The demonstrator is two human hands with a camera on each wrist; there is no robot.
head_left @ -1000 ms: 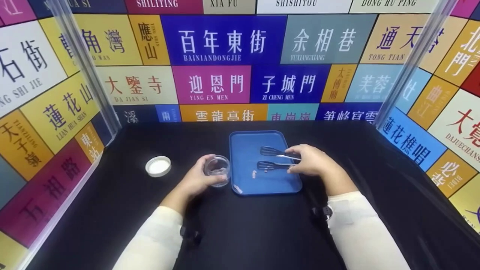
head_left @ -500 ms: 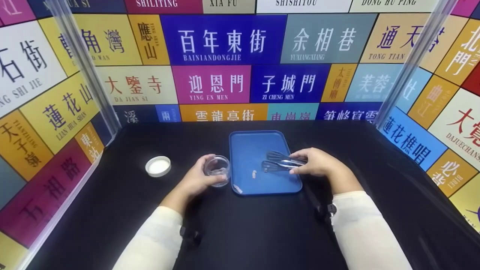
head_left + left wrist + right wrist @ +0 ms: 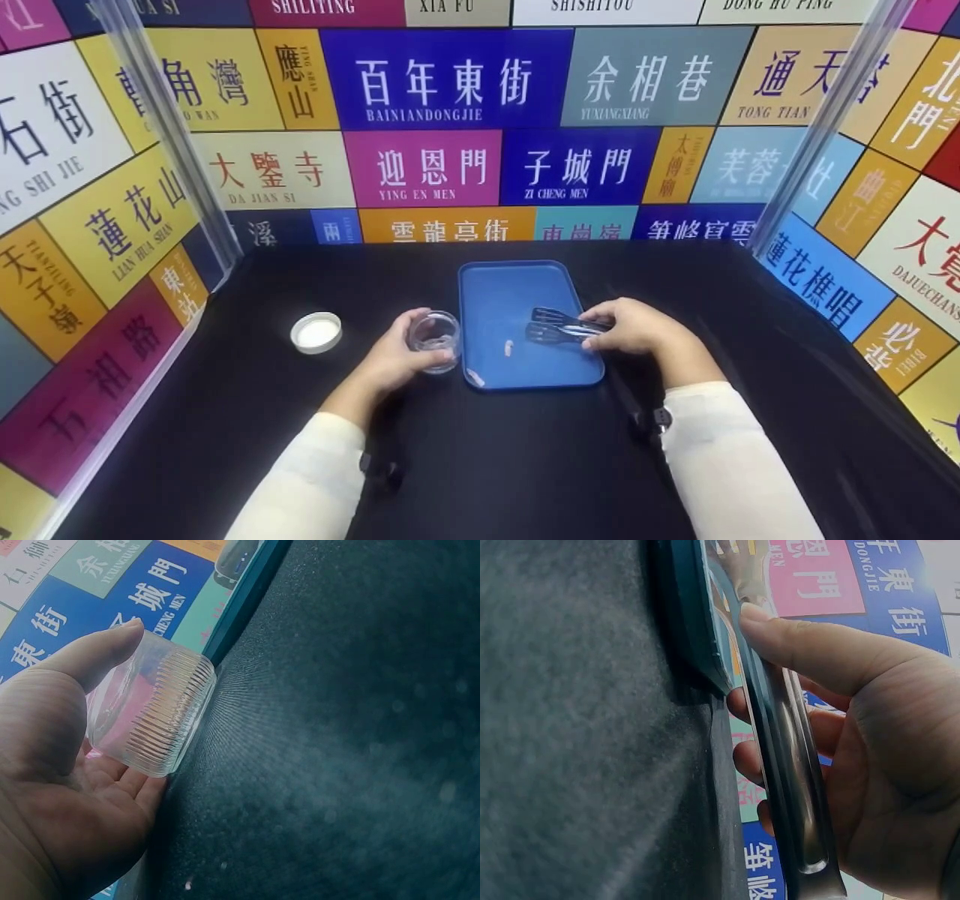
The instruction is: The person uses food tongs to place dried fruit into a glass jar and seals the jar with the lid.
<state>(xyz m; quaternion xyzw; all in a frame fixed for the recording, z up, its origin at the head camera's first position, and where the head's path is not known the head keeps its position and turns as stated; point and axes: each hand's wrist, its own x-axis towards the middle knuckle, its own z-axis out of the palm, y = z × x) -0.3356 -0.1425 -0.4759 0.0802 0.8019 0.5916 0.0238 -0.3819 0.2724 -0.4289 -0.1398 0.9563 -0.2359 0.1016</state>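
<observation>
Head view, left hand: the left hand (image 3: 401, 351) is left of centre, thumb and fingers curled round a clear jar (image 3: 435, 335).
Head view, jar: just beside the left edge of a blue tray (image 3: 510, 292), its open mouth facing up.
Head view, right hand: the right hand (image 3: 632, 327), right of centre, pinches metal tongs (image 3: 553, 318).
Head view, tongs: the dark slotted heads point left over the tray's right half, close together; whether they touch the tray cannot be told.
Head view, scraps: one small pale scrap (image 3: 508, 348) near the tray's middle, another pale strip (image 3: 475, 378) at its lower-left corner.
Head view, lid: a white round lid (image 3: 316, 332) on the black cloth (image 3: 450, 465), left of the jar.
Left wrist view, jar: upper left, ribbed side showing, thumb above and fingers below.
Left wrist view, tray: its edge slants across the upper middle.
Right wrist view, tongs: slanting from upper centre to the bottom edge, thumb on one side, fingertips round the other.
Right wrist view, tray: its rim at upper centre.
</observation>
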